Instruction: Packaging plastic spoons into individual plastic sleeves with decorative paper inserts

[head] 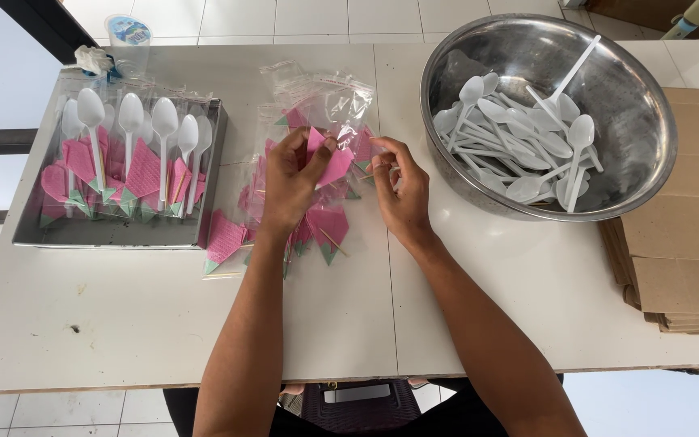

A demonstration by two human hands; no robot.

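Both hands pinch 1 clear bag (341, 129) with a pink napkin inside, above a pile of similar bags (301, 218) at the desk's (123, 324) centre: left hand (293, 182), right hand (398, 190). A steel bowl (624, 186) of white spoons (519, 137) sits far right; a tray (115, 235) of filled packets lies left.

Pink napkin (335, 162) with green corner in clear bag, pink-and-green packets (228, 236) on white table (123, 316), white plastic spoons (519, 137) in silver steel bowl (641, 105) far right, grey tray (115, 233) left, brown paper bags (689, 243) right
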